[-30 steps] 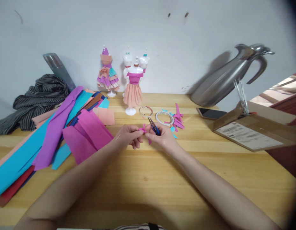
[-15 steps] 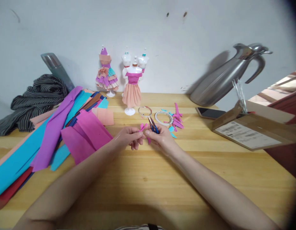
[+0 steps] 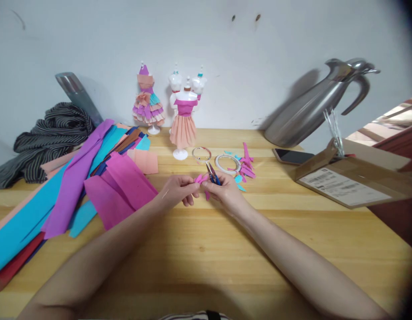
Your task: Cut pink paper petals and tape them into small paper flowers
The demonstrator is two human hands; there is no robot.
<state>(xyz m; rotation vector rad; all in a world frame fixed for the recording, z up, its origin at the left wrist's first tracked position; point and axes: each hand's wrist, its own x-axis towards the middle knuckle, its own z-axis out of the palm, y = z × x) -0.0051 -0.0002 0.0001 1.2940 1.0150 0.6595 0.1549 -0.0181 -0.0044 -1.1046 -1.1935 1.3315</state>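
Scissors with slim metal blades and blue handles sit in the right hand, tips pointing up and away from the person. The fingers there are closed around them, and the thumb and forefinger also come right up to a small, bright pink, bow-like piece of thin paper or fabric; I cannot tell from where I stand how firmly they grip it. The left hand has that piece pinched between thumb and forefinger, its other fingers curled loosely beneath. So the piece hangs between the two hands, above the pale, smooth-grained wooden table.

To shape something this flimsy well, I'd say a light pinch at the middle matters most, easing each lobe out without tugging, since such thin stuff would likely crease or tear. The blades, too, are best angled clear of those soft edges.

Around them the textures vary: wide pink folded sheets, flat and matte; a glossy white dress form with a pink bodice and finely pleated peach skirt; a flat white ring like a tape roll; and ragged pink snippets beside it.
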